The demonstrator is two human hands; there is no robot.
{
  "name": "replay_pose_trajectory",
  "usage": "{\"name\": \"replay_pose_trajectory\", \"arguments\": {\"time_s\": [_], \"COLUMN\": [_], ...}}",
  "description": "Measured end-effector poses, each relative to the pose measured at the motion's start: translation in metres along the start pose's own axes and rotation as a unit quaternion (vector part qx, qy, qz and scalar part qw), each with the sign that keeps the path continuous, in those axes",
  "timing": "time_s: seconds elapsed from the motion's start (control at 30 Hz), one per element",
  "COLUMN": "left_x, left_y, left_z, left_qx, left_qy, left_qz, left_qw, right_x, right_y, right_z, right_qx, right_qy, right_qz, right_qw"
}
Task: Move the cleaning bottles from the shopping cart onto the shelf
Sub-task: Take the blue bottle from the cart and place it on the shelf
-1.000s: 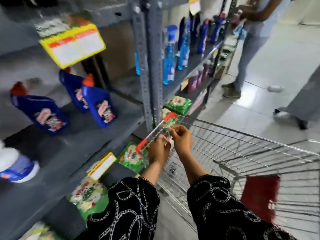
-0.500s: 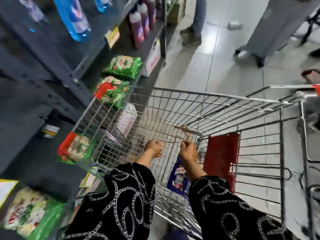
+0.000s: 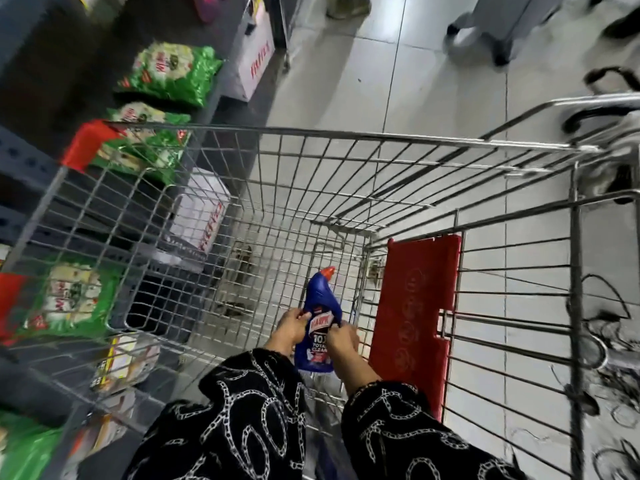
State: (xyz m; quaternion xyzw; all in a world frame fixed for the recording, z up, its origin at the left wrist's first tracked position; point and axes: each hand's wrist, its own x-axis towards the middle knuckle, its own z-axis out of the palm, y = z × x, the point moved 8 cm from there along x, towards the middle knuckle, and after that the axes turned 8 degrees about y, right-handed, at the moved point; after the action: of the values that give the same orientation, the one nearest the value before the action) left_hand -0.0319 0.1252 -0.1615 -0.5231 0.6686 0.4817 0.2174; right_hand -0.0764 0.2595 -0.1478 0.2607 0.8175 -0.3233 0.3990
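Cleaning bottle (image 3: 318, 327), blue, red-capped: gripped between left hand (image 3: 290, 329) and right hand (image 3: 341, 341), fingers closed, inside wire shopping cart (image 3: 346, 140). Grey tiled floor (image 3: 433, 81) seen beneath. Green packets (image 3: 173, 72) stocked on shelf (image 3: 20, 161) at left.
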Motion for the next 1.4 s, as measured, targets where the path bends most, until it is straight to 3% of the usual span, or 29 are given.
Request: {"name": "replay_pose_trajectory", "arguments": {"time_s": [0.17,0.3,0.57,0.7,0.8,0.97,1.1,1.3,1.4], "left_x": [-0.008,-0.028,-0.105,-0.166,-0.210,-0.272,-0.319,-0.371,-0.388], "left_y": [-0.008,0.014,0.094,0.117,0.112,0.072,0.021,-0.070,-0.115], "left_z": [-0.011,-0.039,-0.131,-0.181,-0.226,-0.300,-0.355,-0.431,-0.467], "left_qx": [-0.207,-0.260,-0.318,-0.357,-0.377,-0.412,-0.440,-0.456,-0.472], "left_qy": [-0.025,-0.075,-0.094,-0.063,-0.031,0.021,0.054,0.141,0.185], "left_qz": [-0.064,-0.064,0.073,0.154,0.197,0.245,0.272,0.281,0.277], "left_qw": [0.976,0.961,0.941,0.919,0.904,0.878,0.854,0.832,0.816], "right_x": [-0.004,-0.030,-0.115,-0.186,-0.241,-0.320,-0.395,-0.478,-0.519], "right_y": [-0.001,-0.018,-0.105,-0.142,-0.158,-0.161,-0.157,-0.147,-0.145], "right_z": [0.011,0.005,-0.043,-0.049,-0.046,-0.014,0.030,0.099,0.134], "right_qx": [0.169,0.264,0.362,0.419,0.416,0.352,0.310,0.247,0.214], "right_qy": [-0.045,-0.093,-0.180,-0.275,-0.330,-0.369,-0.413,-0.413,-0.428], "right_qz": [-0.006,0.006,-0.119,-0.167,-0.205,-0.256,-0.301,-0.351,-0.394], "right_qw": [0.985,0.960,0.907,0.849,0.822,0.821,0.802,0.803,0.785]}}
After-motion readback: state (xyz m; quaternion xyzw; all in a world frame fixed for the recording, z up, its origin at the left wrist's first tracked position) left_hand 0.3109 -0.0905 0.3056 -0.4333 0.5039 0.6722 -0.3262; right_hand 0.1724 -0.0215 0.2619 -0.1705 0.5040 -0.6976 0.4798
